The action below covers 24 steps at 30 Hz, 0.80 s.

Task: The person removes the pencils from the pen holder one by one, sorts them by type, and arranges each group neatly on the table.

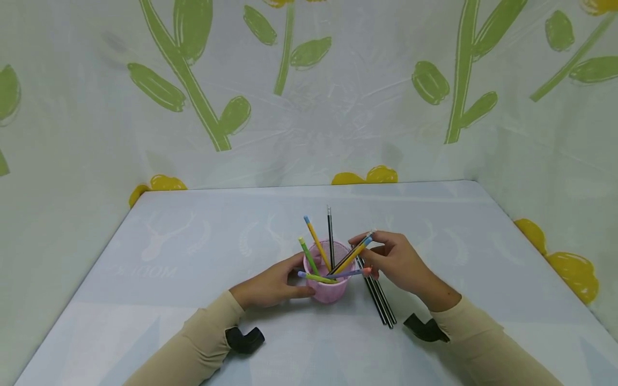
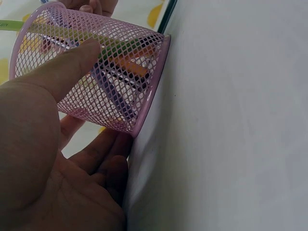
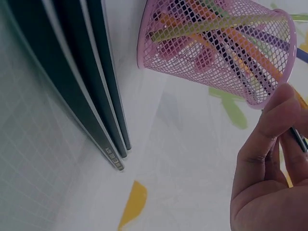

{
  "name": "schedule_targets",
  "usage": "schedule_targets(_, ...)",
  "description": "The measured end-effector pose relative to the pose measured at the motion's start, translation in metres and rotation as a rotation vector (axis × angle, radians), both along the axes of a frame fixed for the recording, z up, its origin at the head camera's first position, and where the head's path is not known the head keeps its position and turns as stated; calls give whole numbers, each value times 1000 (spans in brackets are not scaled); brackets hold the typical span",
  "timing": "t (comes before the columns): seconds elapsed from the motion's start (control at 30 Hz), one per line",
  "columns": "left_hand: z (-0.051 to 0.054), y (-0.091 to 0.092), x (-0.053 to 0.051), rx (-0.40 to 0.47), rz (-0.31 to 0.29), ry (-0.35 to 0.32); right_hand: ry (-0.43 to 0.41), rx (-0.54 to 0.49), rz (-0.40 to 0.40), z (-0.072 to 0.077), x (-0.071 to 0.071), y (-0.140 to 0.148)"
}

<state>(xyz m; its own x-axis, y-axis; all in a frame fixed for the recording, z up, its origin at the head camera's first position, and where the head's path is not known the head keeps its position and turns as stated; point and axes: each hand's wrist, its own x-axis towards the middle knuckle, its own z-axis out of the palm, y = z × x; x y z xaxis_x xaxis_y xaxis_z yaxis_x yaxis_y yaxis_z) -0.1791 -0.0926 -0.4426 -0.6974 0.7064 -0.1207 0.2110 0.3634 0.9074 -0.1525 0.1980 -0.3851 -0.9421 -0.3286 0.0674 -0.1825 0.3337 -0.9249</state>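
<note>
Left hand (image 1: 272,281) curls round a pink mesh cup (image 1: 330,294) at its nine o'clock side, as the head view has it, with digits spread along the wall. That hold probably serves to steady the cup, which stands upright on the counter (image 1: 299,343) and looks light enough to slide if nudged.

At about two o'clock from the cup's middle, the right hand (image 1: 393,262) pinches a black pencil (image 1: 354,250) near its top end, the lower part slanting down into the cup. A yellow pencil (image 1: 354,254) runs close alongside; whether the fingers grip that one too is hard to tell, since the two overlap. Gripping near the top seems sensible, as it leaves the fingertips outside the rim.

Other pencils lean every way inside (a purple pencil (image 1: 345,274) juts over the rim towards three o'clock). Three black pencils (image 1: 381,300) lie side by side on the counter at four o'clock, within easy reach of the right hand.

As for pose, the left forearm comes in from eight o'clock, and the right from four, wrist raised above the counter and fingers bent inward towards the cup.
</note>
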Motion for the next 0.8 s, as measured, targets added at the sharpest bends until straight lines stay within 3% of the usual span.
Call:
schedule_targets(0.37, 1, 1, 0, -20, 0, 23, -12, 72, 32, -3, 2, -4)
schedule_targets(0.8, 1, 0, 0, -2, -4, 26, 21, 77, 55, -2, 3, -4)
